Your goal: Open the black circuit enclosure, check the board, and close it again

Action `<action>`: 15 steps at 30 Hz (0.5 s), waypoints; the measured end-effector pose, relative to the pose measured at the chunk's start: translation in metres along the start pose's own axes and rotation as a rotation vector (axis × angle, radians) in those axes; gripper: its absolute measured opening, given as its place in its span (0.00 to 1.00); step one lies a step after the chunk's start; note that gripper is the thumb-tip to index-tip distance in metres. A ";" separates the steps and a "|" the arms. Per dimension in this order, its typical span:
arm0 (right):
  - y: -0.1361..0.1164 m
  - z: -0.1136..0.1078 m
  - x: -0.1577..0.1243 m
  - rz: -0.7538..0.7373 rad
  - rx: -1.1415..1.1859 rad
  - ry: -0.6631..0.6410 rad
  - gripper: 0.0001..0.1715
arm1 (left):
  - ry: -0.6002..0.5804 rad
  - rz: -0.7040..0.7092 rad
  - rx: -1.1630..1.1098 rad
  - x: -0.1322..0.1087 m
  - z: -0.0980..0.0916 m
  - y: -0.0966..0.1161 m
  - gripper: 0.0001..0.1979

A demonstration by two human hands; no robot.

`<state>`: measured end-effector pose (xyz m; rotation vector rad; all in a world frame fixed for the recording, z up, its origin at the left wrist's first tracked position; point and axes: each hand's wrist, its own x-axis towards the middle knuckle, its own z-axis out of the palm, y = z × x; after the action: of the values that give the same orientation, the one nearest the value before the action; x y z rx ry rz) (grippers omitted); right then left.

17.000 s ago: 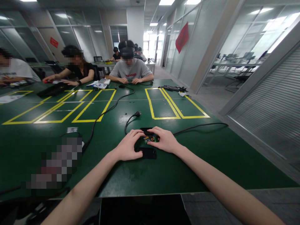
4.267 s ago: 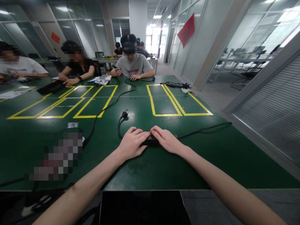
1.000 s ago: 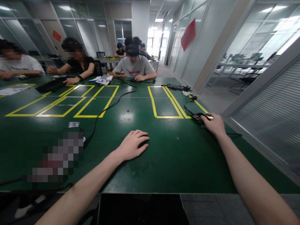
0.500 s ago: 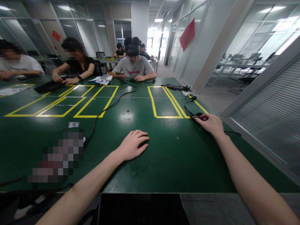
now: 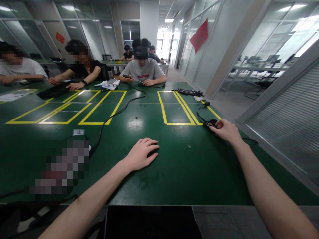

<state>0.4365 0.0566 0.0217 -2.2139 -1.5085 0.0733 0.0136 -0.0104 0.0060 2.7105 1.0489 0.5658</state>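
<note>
The left hand (image 5: 142, 154) is lying open on the desk (image 5: 174, 181). The right hand (image 5: 226, 131) is touching the black gadget (image 5: 208, 123) at the right; whether it's gripping isn't showing. Going gently is probably working best.

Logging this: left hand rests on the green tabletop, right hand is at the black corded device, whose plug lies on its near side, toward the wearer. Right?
Not quite: the head view shows the plug on the far side of the black corded device, not the near side. The left hand rests on the green tabletop and the right hand is at the device.
</note>
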 end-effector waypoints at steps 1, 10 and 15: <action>0.000 0.000 0.000 -0.005 0.015 -0.004 0.14 | 0.000 0.000 0.001 0.000 0.000 0.000 0.13; -0.002 -0.003 0.000 0.006 -0.065 0.009 0.16 | 0.000 0.004 -0.011 0.000 0.001 -0.001 0.13; 0.015 0.000 0.005 0.006 -0.179 -0.043 0.23 | 0.008 0.003 -0.021 0.000 0.001 -0.001 0.14</action>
<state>0.4510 0.0568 0.0167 -2.3700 -1.5870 -0.0131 0.0132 -0.0101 0.0050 2.6948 1.0349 0.5852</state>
